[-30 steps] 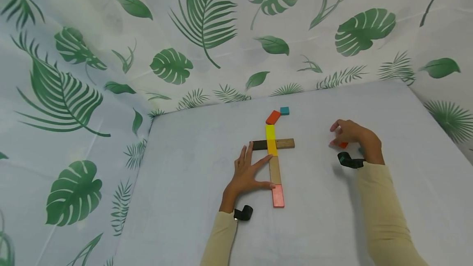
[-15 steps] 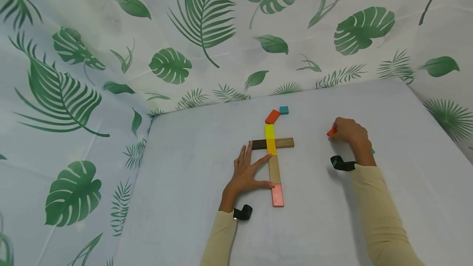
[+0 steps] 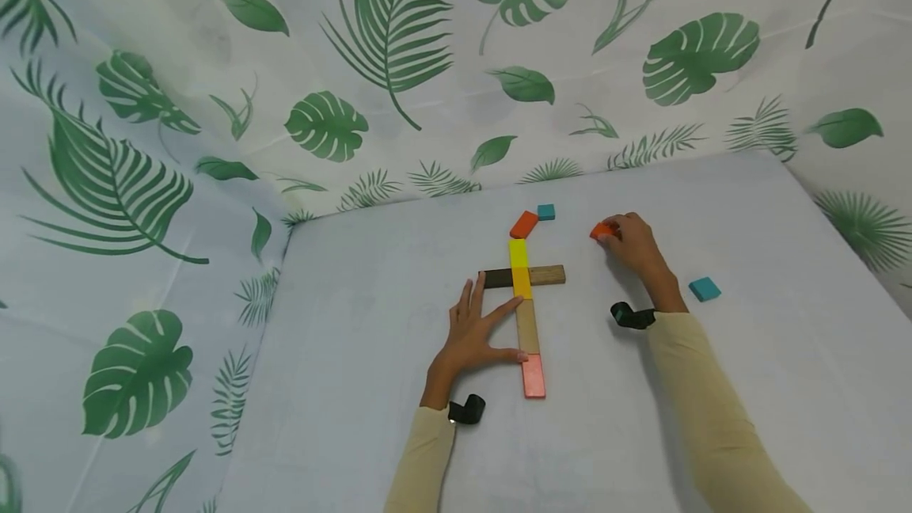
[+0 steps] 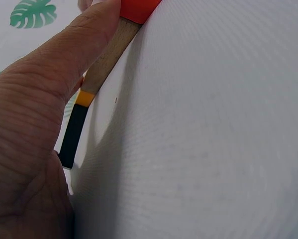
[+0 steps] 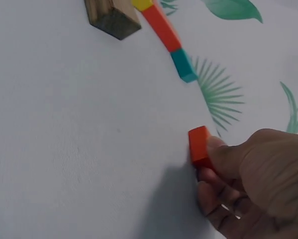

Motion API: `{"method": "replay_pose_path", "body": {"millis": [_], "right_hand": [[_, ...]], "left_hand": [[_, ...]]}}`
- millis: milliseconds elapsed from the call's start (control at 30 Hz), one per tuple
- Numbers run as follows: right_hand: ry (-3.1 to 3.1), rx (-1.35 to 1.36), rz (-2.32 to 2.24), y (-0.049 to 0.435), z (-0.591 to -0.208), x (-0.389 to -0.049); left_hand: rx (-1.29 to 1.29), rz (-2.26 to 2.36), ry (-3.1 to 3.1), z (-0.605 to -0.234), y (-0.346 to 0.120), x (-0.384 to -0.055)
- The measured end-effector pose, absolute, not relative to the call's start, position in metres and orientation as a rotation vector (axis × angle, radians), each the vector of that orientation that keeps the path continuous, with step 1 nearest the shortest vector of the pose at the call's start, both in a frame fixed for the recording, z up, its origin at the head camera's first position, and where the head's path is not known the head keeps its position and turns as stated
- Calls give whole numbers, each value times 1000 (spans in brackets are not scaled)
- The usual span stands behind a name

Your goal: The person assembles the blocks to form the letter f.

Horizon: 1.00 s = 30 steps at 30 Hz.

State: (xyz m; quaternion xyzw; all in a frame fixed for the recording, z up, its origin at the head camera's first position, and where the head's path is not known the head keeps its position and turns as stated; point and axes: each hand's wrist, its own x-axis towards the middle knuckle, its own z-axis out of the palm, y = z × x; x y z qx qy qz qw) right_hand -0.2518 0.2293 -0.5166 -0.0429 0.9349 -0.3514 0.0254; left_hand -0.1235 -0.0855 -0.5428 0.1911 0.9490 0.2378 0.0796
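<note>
My right hand (image 3: 636, 248) pinches an orange block (image 5: 200, 146) between thumb and fingers, to the right of a row of laid blocks. My left hand (image 3: 472, 339) lies with spread fingers at that row. Its thumb touches where the tan wooden block (image 3: 527, 327) meets the pink-red block (image 3: 533, 376), and its index fingertip is at the upper end of the tan one. Other fingertips reach the dark block (image 3: 496, 279). Yellow blocks (image 3: 518, 254) continue the row upward, with a brown wooden block (image 3: 547, 275) on their right. At the top sit another orange block (image 3: 524, 225) and a teal block (image 3: 545, 212).
A second teal block (image 3: 704, 289) lies on the white table (image 3: 342, 386) at the right, beyond my right wrist. A leaf-printed cloth (image 3: 427, 62) rises behind the table's far edge and along the left side.
My right hand has picked up the orange block and carried it left and away from me, leaving the teal block at the right in full view. The left hand stays in place.
</note>
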Motion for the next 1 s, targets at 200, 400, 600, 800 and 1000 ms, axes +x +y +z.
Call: {"method": "replay_pose_path", "body": {"millis": [200, 400, 600, 800, 1000], "right_hand": [[2929, -105, -1192, 217, -528, -264], [2935, -22, -1238, 211, -534, -275], [2936, 110, -1305, 202, -538, -285], [2977, 106, -1210, 196, -537, -291], [2992, 112, -1100, 193, -537, -295]], "left_hand": [[569, 707, 2825, -544, -86, -125], [558, 715, 2819, -544, -87, -125], [559, 713, 2833, -545, -87, -125], [552, 705, 2838, -544, -86, -124], [545, 710, 2831, -541, -86, -124]]}}
